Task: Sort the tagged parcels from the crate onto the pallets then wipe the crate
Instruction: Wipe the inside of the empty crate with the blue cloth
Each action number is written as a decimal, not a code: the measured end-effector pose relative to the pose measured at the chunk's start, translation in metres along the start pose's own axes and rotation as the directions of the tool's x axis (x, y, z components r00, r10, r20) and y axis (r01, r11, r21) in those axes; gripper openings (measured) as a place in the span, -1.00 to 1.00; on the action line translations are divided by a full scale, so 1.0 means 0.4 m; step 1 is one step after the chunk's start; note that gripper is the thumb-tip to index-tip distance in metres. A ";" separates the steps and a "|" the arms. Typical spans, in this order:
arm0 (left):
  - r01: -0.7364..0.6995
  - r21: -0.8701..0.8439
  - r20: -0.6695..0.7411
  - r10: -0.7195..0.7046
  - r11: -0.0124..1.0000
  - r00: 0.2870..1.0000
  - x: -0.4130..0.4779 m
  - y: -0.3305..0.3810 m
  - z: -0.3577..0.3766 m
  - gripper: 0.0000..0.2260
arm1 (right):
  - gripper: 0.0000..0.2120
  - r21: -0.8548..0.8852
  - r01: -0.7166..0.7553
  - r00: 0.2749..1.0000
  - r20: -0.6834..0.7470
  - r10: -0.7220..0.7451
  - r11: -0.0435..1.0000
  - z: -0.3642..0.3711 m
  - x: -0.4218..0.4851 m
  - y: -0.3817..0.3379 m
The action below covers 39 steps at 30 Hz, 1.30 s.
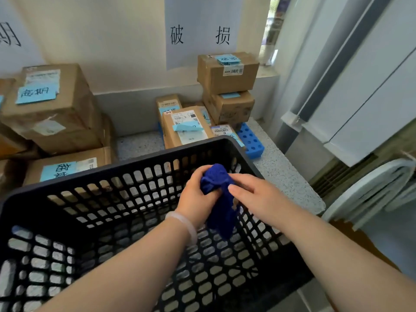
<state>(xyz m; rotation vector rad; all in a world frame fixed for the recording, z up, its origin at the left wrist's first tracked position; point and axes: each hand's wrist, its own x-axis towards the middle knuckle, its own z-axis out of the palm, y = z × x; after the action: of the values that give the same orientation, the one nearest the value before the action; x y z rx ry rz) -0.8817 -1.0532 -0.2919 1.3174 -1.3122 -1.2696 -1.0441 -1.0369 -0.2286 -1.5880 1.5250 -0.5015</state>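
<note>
A black lattice crate (126, 174) fills the lower half of the view and holds no parcels that I can see. Over its right side both hands grip a bunched dark blue cloth (219, 199). My left hand (198, 194) clutches the cloth's upper part, and my right hand (254, 194) pinches it from the right, while the cloth's tail hangs down into the crate. Tagged cardboard parcels (51, 104) with light blue notes are stacked at the left. A second group of tagged parcels (227, 73) stands at the back right on a blue pallet (249, 140).
A paper sign (200, 34) with two characters hangs on the wall above the right stack, and part of another sign shows at the far left. Speckled floor (139, 144) lies between the stacks. White panels and a white curved frame (369, 188) stand at the right.
</note>
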 end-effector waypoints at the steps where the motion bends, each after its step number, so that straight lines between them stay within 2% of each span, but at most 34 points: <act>1: 0.011 -0.049 -0.052 -0.013 0.999 0.999 0.025 0.003 0.010 -0.59 | -0.67 -0.041 0.044 0.997 -0.063 -0.047 0.998 -0.015 0.005 0.010; 3: 0.013 -0.127 -0.164 -0.034 0.992 0.986 0.081 0.014 0.028 -0.62 | -0.66 -0.038 0.120 0.979 -0.164 -0.125 0.992 -0.020 -0.001 0.018; 5: -0.011 -0.095 -0.244 -0.012 0.995 0.970 0.132 0.020 0.048 -0.63 | -0.67 -0.218 0.272 0.915 -0.244 -0.322 0.937 -0.014 -0.008 0.028; 7: -0.042 0.006 -0.283 0.042 0.999 0.958 0.160 0.013 0.081 -0.60 | -0.62 -0.404 0.300 0.843 -0.313 -0.439 0.864 -0.027 -0.003 0.054; 8: -0.056 0.038 -0.284 0.065 0.998 0.957 0.164 0.008 0.104 -0.59 | -0.59 -0.409 0.238 0.859 -0.335 -0.388 0.881 -0.044 0.006 0.062; 9: -0.066 0.055 -0.275 0.079 0.996 0.958 0.165 0.001 0.129 -0.58 | -0.57 -0.369 0.136 0.903 -0.335 -0.268 0.920 -0.062 0.012 0.063; 10: -0.072 0.066 -0.262 0.087 0.995 0.961 0.164 -0.008 0.155 -0.58 | -0.55 -0.278 0.009 0.958 -0.272 -0.087 0.961 -0.076 0.017 0.063; 11: -0.074 0.067 -0.251 0.088 0.995 0.964 0.164 -0.017 0.175 -0.60 | -0.54 -0.153 -0.127 0.980 -0.173 0.100 0.980 -0.084 0.023 0.065; 12: -0.072 0.057 -0.248 0.084 0.996 0.965 0.165 -0.022 0.187 -0.63 | -0.53 -0.044 -0.230 0.971 -0.082 0.226 0.972 -0.086 0.029 0.061; 13: -0.081 0.051 -0.249 0.092 0.995 0.964 0.163 -0.026 0.190 -0.66 | -0.52 0.012 -0.290 0.957 -0.033 0.290 0.957 -0.086 0.032 0.055; 15: -0.143 0.077 -0.225 0.157 0.987 0.962 0.142 -0.029 0.186 -0.67 | -0.48 0.034 -0.324 0.945 -0.035 0.325 0.946 -0.085 0.036 0.048; 19: -0.268 0.110 -0.060 0.276 0.957 0.959 0.032 -0.046 0.201 -0.56 | -0.35 -0.027 -0.417 0.906 -0.096 0.412 0.909 -0.088 0.041 0.053; 24: -0.242 0.076 0.199 0.223 0.967 0.954 -0.078 -0.045 0.218 -0.68 | -0.30 -0.060 -0.459 0.884 -0.134 0.449 0.886 -0.076 0.041 0.037; 28: -0.215 0.011 0.424 0.190 0.977 0.886 -0.146 -0.042 0.221 -0.73 | -0.32 -0.088 -0.442 0.894 -0.129 0.429 0.893 -0.075 0.033 0.031; 32: -0.289 0.085 0.646 0.168 0.954 0.745 -0.150 -0.072 0.206 -0.70 | -0.33 -0.089 -0.448 0.891 -0.131 0.436 0.890 -0.072 0.032 0.034; 37: -0.465 0.218 0.751 0.156 0.858 0.641 -0.121 -0.113 0.192 -0.67 | -0.36 -0.089 -0.440 0.894 -0.141 0.426 0.894 -0.071 0.039 0.041; 39: -0.496 0.232 0.749 0.172 0.837 0.640 -0.102 -0.127 0.182 -0.68 | -0.41 -0.080 -0.406 0.909 -0.140 0.393 0.910 -0.075 0.039 0.045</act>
<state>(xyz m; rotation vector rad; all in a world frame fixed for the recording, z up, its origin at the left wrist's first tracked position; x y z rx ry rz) -0.9448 -1.0029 -0.3469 0.7521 -2.3817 -1.2957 -1.0755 -1.0585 -0.2304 -1.2878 1.9402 -0.2901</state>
